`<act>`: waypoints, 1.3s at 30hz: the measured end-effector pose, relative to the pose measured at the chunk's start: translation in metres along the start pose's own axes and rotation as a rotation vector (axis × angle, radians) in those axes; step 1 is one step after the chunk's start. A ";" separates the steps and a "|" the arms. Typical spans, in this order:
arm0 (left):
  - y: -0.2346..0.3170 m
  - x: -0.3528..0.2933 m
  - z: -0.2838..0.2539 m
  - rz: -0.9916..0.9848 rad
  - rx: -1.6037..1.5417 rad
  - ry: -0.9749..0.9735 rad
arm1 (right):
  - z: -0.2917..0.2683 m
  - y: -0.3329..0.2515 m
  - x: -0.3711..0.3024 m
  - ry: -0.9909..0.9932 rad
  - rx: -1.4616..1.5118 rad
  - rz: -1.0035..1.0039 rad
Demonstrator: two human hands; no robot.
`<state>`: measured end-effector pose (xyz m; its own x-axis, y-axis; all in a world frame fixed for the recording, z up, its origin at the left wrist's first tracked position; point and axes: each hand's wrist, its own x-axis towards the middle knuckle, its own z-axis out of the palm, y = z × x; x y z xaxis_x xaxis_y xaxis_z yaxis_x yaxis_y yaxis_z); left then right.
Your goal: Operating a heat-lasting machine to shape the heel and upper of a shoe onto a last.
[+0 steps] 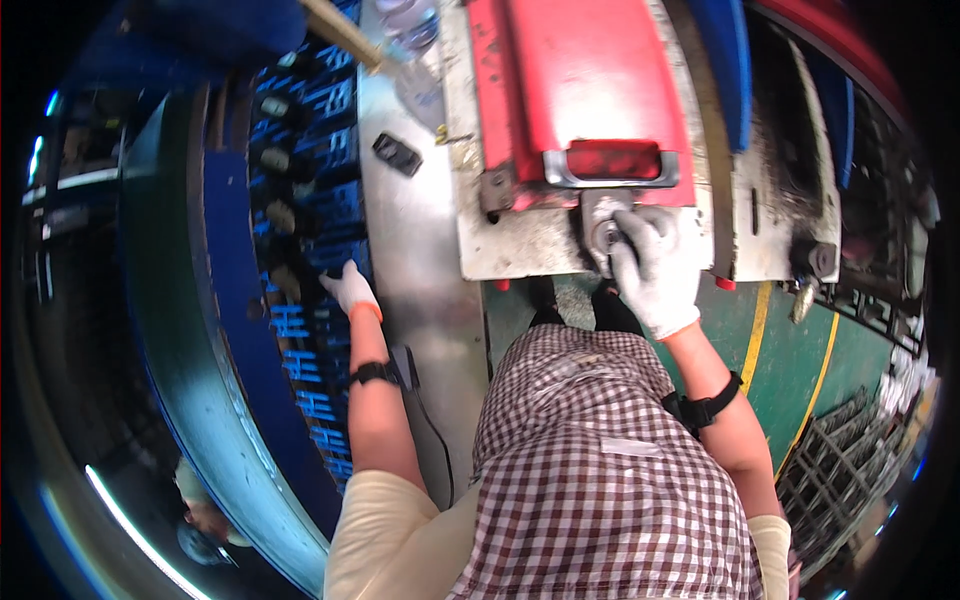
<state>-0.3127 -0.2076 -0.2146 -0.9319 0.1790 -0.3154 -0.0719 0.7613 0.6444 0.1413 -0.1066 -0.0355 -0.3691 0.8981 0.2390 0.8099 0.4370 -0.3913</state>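
Observation:
My right hand (658, 262), in a white glove, has its fingers closed on a round grey metal part (605, 235). That part sits at the near end of a red machine (590, 90), just below its metal handle (612, 182). At the left my left hand (352, 290), also gloved in white, reaches over the edge of a rack with blue prongs (318, 405). Its thumb and fingers are apart, close to a dark piece (290, 283) on the rack. Several more dark pieces with pale tops lie along the rack.
A black phone-like device (397, 154) lies on the metal bench (410, 215), beside a clear plastic bottle (408, 20). A black cable (435, 430) runs along the bench. Right are another machine base (770, 200) and a wire rack (835, 460). Another person (205, 515) is at lower left.

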 end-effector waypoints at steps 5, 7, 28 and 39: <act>0.038 -0.097 0.031 0.322 -0.280 -0.426 | -0.003 0.002 -0.003 0.083 0.201 0.028; 0.068 -0.137 0.033 0.567 -0.284 -0.445 | -0.008 0.007 -0.013 0.082 0.107 0.129; 0.203 -0.275 0.048 1.815 -0.008 -0.431 | -0.015 0.040 -0.024 -0.341 0.167 0.245; -0.118 -0.077 -0.061 0.211 0.543 0.277 | -0.004 0.024 -0.006 -0.406 0.083 0.443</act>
<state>-0.2541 -0.3493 -0.2239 -0.9689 0.2467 0.0177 0.2450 0.9475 0.2054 0.1655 -0.1018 -0.0429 -0.1620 0.9355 -0.3141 0.8942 0.0045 -0.4477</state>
